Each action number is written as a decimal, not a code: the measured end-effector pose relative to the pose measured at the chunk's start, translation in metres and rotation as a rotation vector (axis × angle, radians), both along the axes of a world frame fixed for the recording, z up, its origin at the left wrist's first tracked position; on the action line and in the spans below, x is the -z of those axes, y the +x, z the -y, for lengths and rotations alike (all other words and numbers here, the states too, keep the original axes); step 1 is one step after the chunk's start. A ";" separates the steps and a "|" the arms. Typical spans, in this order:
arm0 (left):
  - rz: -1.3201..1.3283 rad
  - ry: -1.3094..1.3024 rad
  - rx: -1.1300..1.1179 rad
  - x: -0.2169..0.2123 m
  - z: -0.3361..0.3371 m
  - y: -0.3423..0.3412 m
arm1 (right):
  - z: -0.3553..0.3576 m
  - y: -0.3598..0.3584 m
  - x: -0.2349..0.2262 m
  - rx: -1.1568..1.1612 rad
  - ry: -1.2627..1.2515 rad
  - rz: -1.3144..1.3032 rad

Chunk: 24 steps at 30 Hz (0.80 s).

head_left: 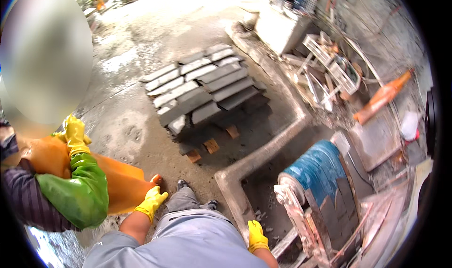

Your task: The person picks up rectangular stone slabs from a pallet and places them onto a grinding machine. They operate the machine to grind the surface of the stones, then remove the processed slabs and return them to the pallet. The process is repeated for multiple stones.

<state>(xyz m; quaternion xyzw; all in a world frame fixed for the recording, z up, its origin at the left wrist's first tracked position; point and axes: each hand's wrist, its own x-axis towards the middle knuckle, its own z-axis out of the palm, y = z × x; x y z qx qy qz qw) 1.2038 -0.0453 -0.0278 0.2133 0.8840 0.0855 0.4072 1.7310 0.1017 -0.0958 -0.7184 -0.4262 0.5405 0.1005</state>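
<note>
My left hand (152, 202), in a yellow rubber glove, hangs beside my grey shirt, close to a co-worker's orange apron (120, 183). Its thumb and fingers stand apart, with nothing seen in them. On the other side, my right hand (256, 236), also in a yellow glove, is at the edge of a sunken concrete basin (230, 192). Its fingers are loosely bent and I see nothing held. Beyond my feet lies a stack of grey stone slabs (202, 82) in rows, with wooden blocks (211, 146) at its base. To the right stands a blue-covered roller (313, 167) on a machine frame.
At my left stands a co-worker with green sleeves (77, 192) and yellow gloves (76, 134). A low concrete curb (268, 148) runs between slabs and basin. At the right are a white metal rack (332, 63), an orange cone-shaped thing (383, 97) and a pale cabinet (281, 29).
</note>
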 end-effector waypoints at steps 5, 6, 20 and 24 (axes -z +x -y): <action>-0.049 -0.010 -0.131 0.013 0.050 0.006 | -0.015 0.029 0.073 -0.106 0.035 0.013; -0.028 0.016 -0.155 0.012 0.060 0.006 | -0.022 0.022 0.071 -0.158 0.006 0.022; -0.179 0.132 -0.128 -0.005 0.025 0.016 | -0.081 -0.084 -0.137 -0.518 -0.079 0.181; -0.103 0.239 0.053 -0.043 -0.097 0.037 | -0.075 -0.038 -0.020 -0.266 0.249 0.229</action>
